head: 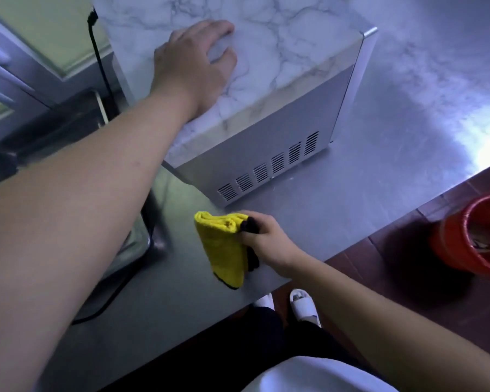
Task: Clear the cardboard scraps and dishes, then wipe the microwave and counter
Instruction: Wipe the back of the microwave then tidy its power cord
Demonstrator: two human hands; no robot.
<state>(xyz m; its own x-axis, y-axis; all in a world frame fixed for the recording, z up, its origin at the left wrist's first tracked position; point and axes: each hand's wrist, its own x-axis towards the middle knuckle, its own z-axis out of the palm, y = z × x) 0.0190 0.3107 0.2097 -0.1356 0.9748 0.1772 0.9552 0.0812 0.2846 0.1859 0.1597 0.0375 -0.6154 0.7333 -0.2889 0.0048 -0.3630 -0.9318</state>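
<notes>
The microwave [280,131] stands on the steel counter [379,154], its top covered in marble-pattern film and its vented side facing me. My left hand [193,66] rests flat on the microwave's top, fingers spread. My right hand [263,240] grips a folded yellow cloth [221,244] with a black edge, which lies against the counter just in front of the microwave's near corner. No cardboard scraps or dishes are in view.
A black power cord [98,56] runs down behind the microwave at the left. A sink basin [130,250] sits under my left forearm. A red bucket [475,236] stands on the brown floor at the right, beyond the counter's edge.
</notes>
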